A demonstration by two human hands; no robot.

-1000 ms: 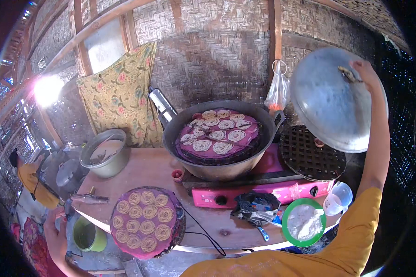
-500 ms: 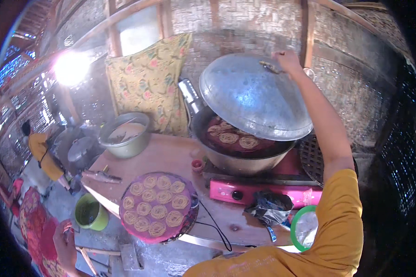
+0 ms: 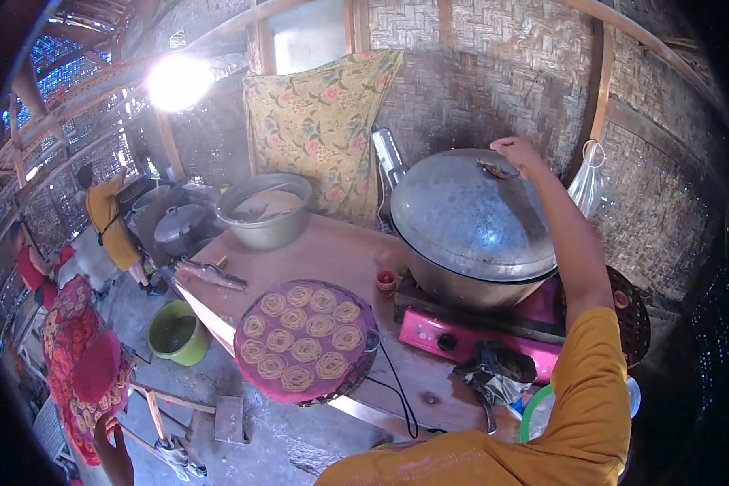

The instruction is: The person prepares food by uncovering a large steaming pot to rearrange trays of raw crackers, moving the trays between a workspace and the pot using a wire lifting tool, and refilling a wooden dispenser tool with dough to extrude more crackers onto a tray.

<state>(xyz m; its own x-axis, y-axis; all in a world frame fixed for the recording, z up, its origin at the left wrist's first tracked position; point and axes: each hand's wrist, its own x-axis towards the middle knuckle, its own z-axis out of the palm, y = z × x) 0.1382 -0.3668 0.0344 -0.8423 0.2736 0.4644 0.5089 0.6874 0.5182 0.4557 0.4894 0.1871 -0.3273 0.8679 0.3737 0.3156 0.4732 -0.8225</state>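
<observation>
A domed metal pot lid (image 3: 462, 215) sits over the large metal pot (image 3: 454, 283) and hides what is inside. At its top handle is my right hand (image 3: 522, 158), with fingers closed at the handle. Down at the lower left is my left hand (image 3: 112, 445), fingers apart and holding nothing I can see. It is near a round pink piece (image 3: 97, 366) that lies among red cloth (image 3: 77, 328) with pale coils. On the wooden table, a round tray covered in purple-pink cloth (image 3: 255, 377) carries several pale noodle-like coils (image 3: 306, 350).
The pot stands on a pink gas stove (image 3: 425, 328). A large basin (image 3: 271, 231) is at the table's back left; a green bucket (image 3: 188, 350) stands on the floor. A black plastic bag (image 3: 498, 373) lies before the stove. Another person (image 3: 109, 215) stands far left.
The lid, tilted up with coils on a red cloth showing in the pot, has come down onto it. My right hand came down with it. The view has shifted left.
</observation>
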